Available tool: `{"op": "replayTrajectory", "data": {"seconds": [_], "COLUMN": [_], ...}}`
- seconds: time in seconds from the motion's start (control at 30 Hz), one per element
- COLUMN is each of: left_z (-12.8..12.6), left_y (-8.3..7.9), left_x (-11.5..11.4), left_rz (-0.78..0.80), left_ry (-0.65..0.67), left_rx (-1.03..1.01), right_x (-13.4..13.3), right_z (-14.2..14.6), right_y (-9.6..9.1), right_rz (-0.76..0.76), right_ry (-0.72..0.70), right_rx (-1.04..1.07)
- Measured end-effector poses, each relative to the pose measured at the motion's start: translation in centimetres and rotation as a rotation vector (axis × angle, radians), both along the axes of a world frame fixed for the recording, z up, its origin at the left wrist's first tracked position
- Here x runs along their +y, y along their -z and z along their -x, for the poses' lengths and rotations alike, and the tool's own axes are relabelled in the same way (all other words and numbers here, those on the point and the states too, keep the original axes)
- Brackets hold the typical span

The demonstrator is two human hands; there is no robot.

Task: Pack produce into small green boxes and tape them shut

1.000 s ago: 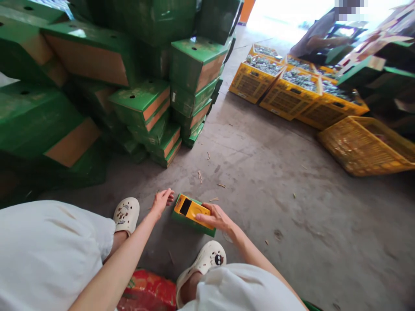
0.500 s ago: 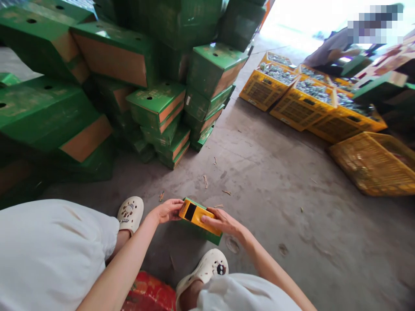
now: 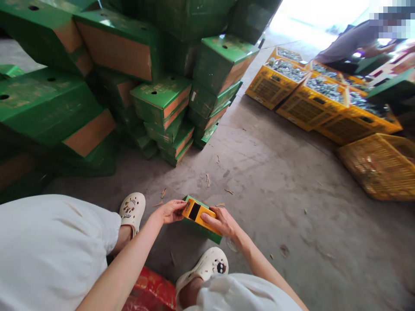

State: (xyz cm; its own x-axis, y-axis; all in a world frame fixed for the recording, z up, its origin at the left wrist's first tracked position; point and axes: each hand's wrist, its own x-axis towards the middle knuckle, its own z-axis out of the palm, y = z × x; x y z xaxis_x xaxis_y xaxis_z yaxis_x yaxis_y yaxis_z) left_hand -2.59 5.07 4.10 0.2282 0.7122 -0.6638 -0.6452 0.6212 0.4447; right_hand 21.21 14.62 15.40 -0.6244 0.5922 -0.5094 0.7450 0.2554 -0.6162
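Observation:
A flat yellow object with a black panel across it lies over a small green box between my feet; I cannot make out its exact kind. My right hand is closed round its near right end, thumb pressed on the top face. At the opposite end, the fingers of my left hand pinch together against the yellow object's edge and the box's corner. My left fingertips are partly hidden, so what they hold there is unclear.
Stacked green cartons rise at the left. Yellow crates filled with small greyish pieces stand at the right, beside a tilted yellow basket. A person bends behind them. Scraps litter the floor. Something red is beneath me.
The view has shifted slightly, so crates and cartons appear further right. The yellow object has turned or slid a little, with my right hand still on it. Both hands keep nearly the same place.

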Motion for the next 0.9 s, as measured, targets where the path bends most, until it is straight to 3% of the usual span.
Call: {"op": "replayTrajectory", "data": {"seconds": [0.27,0.5,0.67,0.9], "left_z": [-0.5,2.9,5.2,4.7], "left_y": [0.4,1.0,2.2,4.6], "left_x": [0.7,-0.2,-0.5,-0.4], "left_rz": [-0.019,-0.024,-0.001,0.019], "left_ry": [-0.112,-0.278,-0.384,-0.407], "left_rx": [0.232,0.427,0.547,0.617], "right_x": [-0.1,-0.1,0.3,-0.3], "right_z": [-0.3,-2.0,-2.1,0.5], "right_y": [-0.3,-0.1,-0.1,-1.0], "right_rz": [0.059,0.026,-0.040,-0.127], "right_ry": [0.010,0.018,-0.017,-0.075], "right_rx": [-0.036,-0.103,-0.229,-0.421]}}
